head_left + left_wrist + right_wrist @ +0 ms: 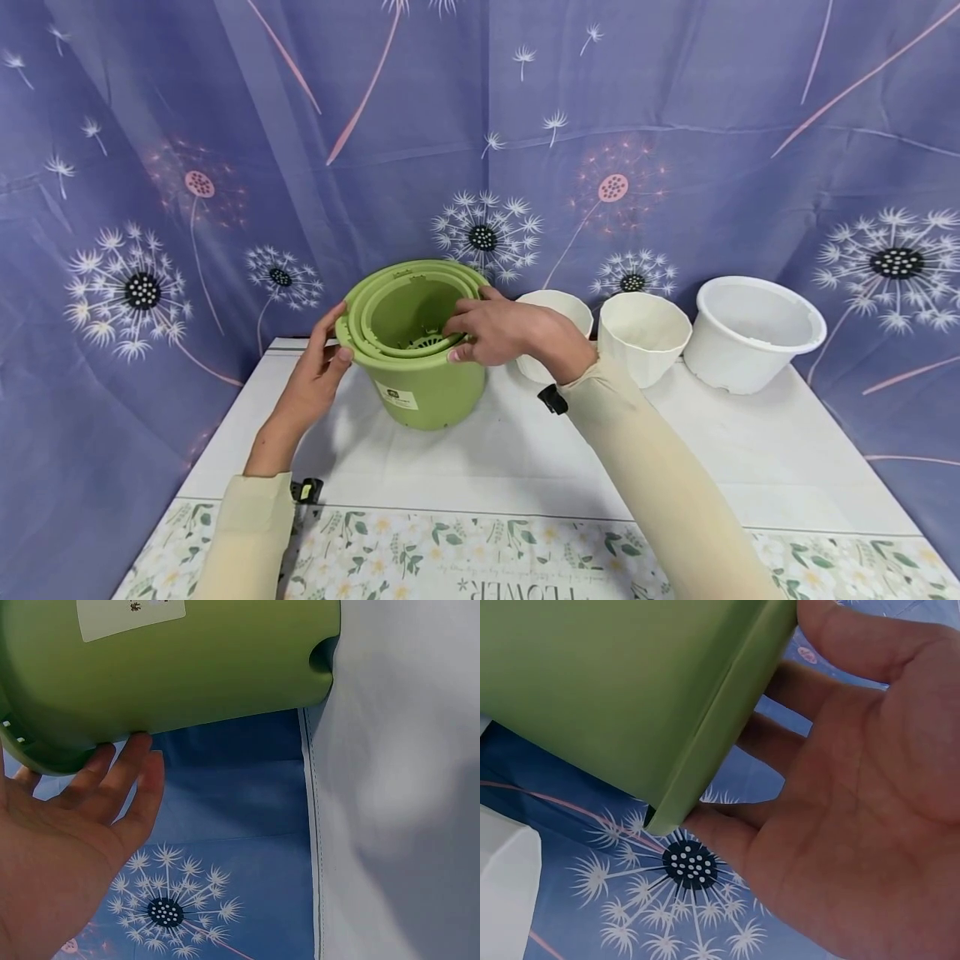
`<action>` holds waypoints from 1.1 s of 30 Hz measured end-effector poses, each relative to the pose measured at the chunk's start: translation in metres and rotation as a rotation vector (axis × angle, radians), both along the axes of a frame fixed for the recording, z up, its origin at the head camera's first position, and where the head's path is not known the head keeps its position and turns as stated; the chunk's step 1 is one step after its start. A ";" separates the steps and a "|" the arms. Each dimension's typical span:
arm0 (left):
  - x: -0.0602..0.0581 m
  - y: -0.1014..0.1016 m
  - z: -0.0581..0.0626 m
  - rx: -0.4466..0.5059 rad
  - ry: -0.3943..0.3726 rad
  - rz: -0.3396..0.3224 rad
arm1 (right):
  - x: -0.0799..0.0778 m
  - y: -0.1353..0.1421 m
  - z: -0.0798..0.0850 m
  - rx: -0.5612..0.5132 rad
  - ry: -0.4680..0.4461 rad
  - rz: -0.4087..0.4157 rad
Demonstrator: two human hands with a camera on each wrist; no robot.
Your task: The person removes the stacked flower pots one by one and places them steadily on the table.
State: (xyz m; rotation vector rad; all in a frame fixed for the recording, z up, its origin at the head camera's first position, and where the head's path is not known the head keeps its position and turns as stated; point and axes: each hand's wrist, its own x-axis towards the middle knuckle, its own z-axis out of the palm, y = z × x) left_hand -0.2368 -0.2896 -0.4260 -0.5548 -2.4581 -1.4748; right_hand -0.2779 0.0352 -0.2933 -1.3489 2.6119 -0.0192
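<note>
Two hands, 2 cream pots (647, 358), 1 white pot (735, 362) & a nest of green pots (453, 392) in head view; rims sit ring inside ring, so min. 2 green, exact no. can't tell. Green pots stand on the tabletop (525, 454) toward its L rear, near the back edge, btwn the hands, w/ 1 pale label (397, 397) on the outer wall. L hand (306, 387) is at the outer rim's L side, thumb nearer front, fingers loosely spread. R hand (495, 329) reaches over the R side, fingers dipping inside, thumb outside, gripping at the rim; which rim(s), can't tell. Cream & white pots line up to the R along the back edge, 1 cream partly behind the R arm; patterned curtain (390, 200) right behind, so little room there. Most open room = front, white surface down to the floral strip (450, 554); some also R of the white pot. L wrist view: fingertips touch the outer wall just under the rim, palm open; 1 notch at the pot's base, tabletop edge alongside. R wrist view: thumb this side of the green rim, fingers pass behind it; part of 1 pale pot lower L, apart from the green.
</note>
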 end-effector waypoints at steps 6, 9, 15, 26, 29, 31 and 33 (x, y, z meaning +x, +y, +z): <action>-0.001 -0.001 -0.001 -0.009 -0.008 0.002 | 0.002 0.001 -0.002 -0.060 0.003 -0.010; -0.001 -0.001 0.000 -0.012 -0.004 -0.004 | 0.002 0.002 -0.004 -0.113 -0.029 -0.031; -0.002 -0.001 0.001 0.005 -0.006 -0.011 | 0.003 0.002 -0.006 -0.137 -0.035 -0.028; 0.000 0.000 0.001 0.013 -0.015 -0.006 | 0.003 0.005 -0.012 -0.186 0.057 0.028; 0.000 0.000 0.001 0.008 -0.010 -0.005 | 0.003 0.005 -0.013 -0.219 0.084 0.035; 0.000 -0.001 0.001 0.007 -0.009 -0.005 | 0.004 0.005 -0.014 -0.243 0.104 0.038; 0.000 -0.001 0.001 0.005 -0.006 -0.005 | 0.005 0.005 -0.014 -0.269 0.120 0.035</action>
